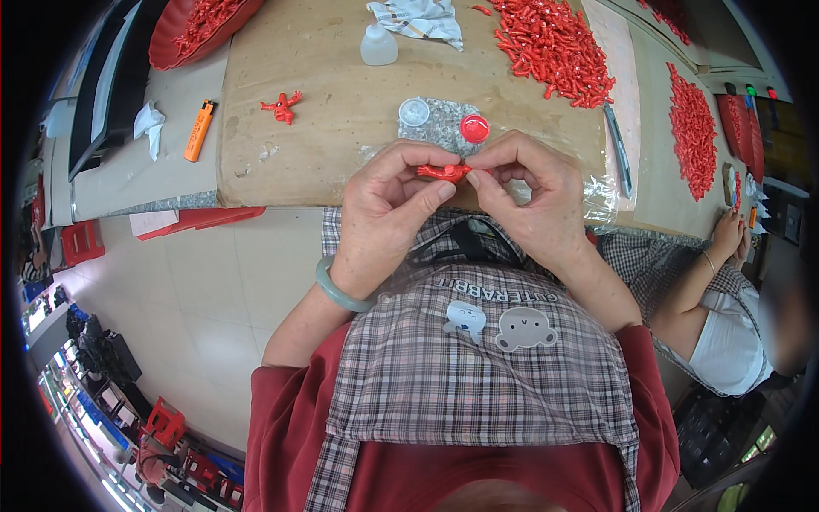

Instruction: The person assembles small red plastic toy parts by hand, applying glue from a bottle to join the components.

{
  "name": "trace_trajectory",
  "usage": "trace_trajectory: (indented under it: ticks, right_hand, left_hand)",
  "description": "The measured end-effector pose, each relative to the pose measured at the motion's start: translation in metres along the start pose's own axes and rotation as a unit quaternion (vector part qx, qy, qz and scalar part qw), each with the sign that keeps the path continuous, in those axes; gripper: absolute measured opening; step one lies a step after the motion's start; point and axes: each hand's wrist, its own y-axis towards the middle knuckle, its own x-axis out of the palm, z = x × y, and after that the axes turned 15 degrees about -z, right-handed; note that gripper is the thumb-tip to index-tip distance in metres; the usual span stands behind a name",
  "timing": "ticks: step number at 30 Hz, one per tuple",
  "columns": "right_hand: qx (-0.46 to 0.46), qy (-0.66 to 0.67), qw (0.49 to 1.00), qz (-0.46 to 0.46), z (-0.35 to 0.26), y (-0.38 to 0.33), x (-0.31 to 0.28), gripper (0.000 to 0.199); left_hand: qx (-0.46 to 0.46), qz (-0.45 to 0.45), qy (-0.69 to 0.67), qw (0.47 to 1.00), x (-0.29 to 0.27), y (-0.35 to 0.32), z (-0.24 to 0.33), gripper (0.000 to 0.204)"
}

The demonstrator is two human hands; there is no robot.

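Note:
A small red plastic figure (444,171) is held between my two hands, just over the table's near edge. My left hand (386,192) pinches its left part between thumb and fingers. The thumb and forefinger of my right hand (536,189) close on its right end; the exact part there is hidden by the fingertips. Just beyond my fingers lies a speckled grey stone slab (439,109). On it stand a small round pot with pale contents (415,112) and another with red contents (474,129). A second red figure (281,107) lies to the left on the brown table covering.
A big heap of red parts (554,47) lies at the far right, near a slim grey knife (618,152). Farther left are a white bottle (379,45), a cloth (422,19), an orange tool (200,130) and a red bowl (243,30). A co-worker's arm (695,277) is at right.

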Motion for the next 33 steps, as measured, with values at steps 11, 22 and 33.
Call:
trace_trajectory:
  ticks: [11,22,33]
  right_hand:
    - [-0.133,-0.078,0.987,0.052,0.003,0.001,0.004,0.013]
    - [-0.187,-0.139,0.971,0.051,0.002,0.000,0.001,0.017]
    - [-0.144,-0.079,0.986,0.002,0.001,0.003,-0.008,0.018]
  left_hand:
    - [0.151,0.035,0.431,0.889,0.002,0.002,0.008,0.019]
    - [0.046,0.025,0.169,0.984,0.003,-0.002,0.005,0.022]
    - [0.031,0.008,0.066,0.997,0.001,-0.001,0.001,0.022]
